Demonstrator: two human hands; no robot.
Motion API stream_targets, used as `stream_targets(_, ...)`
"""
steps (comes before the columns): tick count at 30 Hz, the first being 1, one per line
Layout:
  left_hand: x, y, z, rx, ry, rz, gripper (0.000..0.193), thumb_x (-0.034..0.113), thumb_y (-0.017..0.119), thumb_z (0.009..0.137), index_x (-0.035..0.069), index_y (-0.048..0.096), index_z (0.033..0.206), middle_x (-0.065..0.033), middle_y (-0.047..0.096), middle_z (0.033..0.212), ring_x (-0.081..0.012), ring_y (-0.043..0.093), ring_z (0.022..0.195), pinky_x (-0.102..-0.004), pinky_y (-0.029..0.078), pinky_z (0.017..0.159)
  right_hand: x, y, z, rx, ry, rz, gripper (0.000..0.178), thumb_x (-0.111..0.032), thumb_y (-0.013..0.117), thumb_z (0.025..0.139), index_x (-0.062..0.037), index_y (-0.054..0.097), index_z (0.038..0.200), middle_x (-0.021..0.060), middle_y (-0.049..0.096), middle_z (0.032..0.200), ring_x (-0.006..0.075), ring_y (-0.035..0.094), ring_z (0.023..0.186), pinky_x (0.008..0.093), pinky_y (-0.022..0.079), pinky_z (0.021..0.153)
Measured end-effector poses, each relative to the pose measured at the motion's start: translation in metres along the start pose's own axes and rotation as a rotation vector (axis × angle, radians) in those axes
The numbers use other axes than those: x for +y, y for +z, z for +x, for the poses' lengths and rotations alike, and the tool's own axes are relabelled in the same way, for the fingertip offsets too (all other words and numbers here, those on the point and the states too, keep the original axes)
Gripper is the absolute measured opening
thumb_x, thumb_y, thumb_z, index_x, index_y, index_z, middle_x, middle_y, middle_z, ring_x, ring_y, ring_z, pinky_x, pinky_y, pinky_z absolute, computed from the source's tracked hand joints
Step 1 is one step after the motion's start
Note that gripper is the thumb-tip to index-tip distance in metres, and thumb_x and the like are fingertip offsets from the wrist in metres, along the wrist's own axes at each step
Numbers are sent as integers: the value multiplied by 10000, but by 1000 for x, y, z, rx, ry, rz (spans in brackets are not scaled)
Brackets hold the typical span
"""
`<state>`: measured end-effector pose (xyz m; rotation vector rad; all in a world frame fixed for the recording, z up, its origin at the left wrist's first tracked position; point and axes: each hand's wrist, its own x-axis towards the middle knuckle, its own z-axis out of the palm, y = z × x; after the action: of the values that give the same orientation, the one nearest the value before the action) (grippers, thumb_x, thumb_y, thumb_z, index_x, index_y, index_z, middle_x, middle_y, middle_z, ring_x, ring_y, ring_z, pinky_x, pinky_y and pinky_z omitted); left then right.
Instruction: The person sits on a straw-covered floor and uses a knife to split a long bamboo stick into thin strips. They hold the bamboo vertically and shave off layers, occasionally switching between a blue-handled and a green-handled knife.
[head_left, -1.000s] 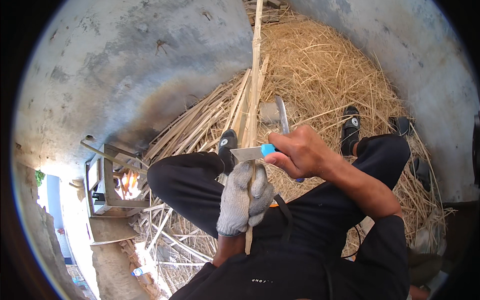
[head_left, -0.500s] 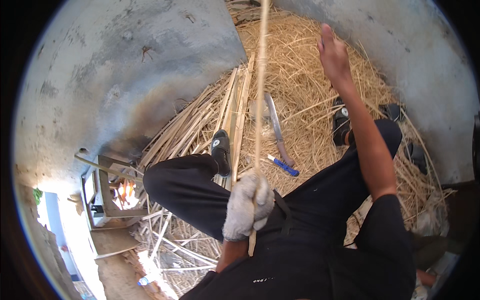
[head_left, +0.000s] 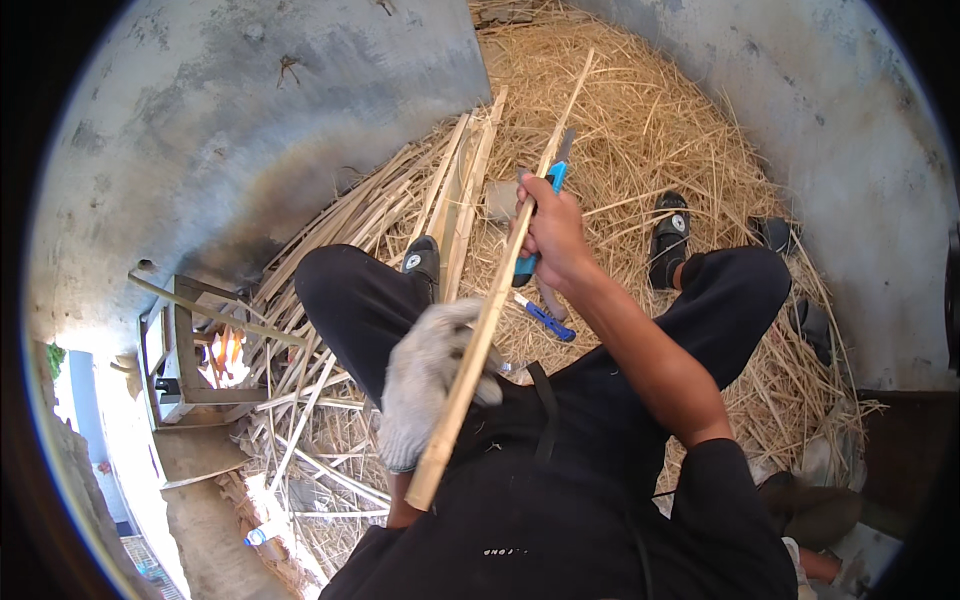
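Observation:
A long pale bamboo strip (head_left: 462, 385) slants from near my lap up over the straw. Closed round a light-blue utility knife (head_left: 526, 266), my right hand (head_left: 555, 232) also has its thumb against the strip; the knife's blade points away from me. My left hand (head_left: 415, 375), in a whitish knit glove, is at the strip's near part. Its fingers are apart and loosely curved, and the strip passes across in front of them. Beyond my lap lies a dark-blue cutter (head_left: 545, 318), beside the handle of a curved machete (head_left: 551, 299) mostly hidden by my right hand.
Straw-like shavings (head_left: 640, 130) cover the ground between grey concrete walls (head_left: 800, 120). Long split strips (head_left: 375, 225) lie by my left foot. A wooden frame (head_left: 185, 345) stands at left. Loose footwear (head_left: 812, 325) lies at right; part of another person (head_left: 822, 568) shows at lower right.
My right hand has come down from the upper right onto the strip, with the light-blue knife now visible. The strip has tilted rightward. My gloved left hand has moved left and loosened its grip.

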<state>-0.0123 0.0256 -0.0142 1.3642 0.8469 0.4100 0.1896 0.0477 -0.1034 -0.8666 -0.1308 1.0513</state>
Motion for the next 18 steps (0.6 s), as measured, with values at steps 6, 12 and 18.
stream_targets(6, -19, -55, -30, 314, 815, 183, 627, 488, 606, 886, -55, 577, 1199, -236, 634, 980, -315, 669, 757, -406, 563, 718, 51, 22, 7, 102, 97, 133, 229, -241, 503, 958, -95, 481, 783, 15, 399, 476, 123, 362, 336, 297, 314, 336)
stream_targets(12, -27, -86, -60, 335, 961, 307, 445, 348, 618, 894, -42, 576, 1103, -231, 631, 936, -289, 661, 747, -350, 557, 622, 47, 80, -22, -9, 126, 406, 223, -258, 506, 979, -99, 468, 828, -1, 374, 512, 115, 362, 377, 287, 308, 372)
stream_targets(18, -8, -100, -77, 401, 1238, 313, 266, 208, 630, 902, -29, 574, 1007, -225, 627, 892, -263, 653, 737, -293, 551, 526, 74, 81, -31, 33, 236, 421, 251, -271, 494, 993, -111, 445, 806, -22, 310, 498, 106, 327, 376, 276, 289, 373)
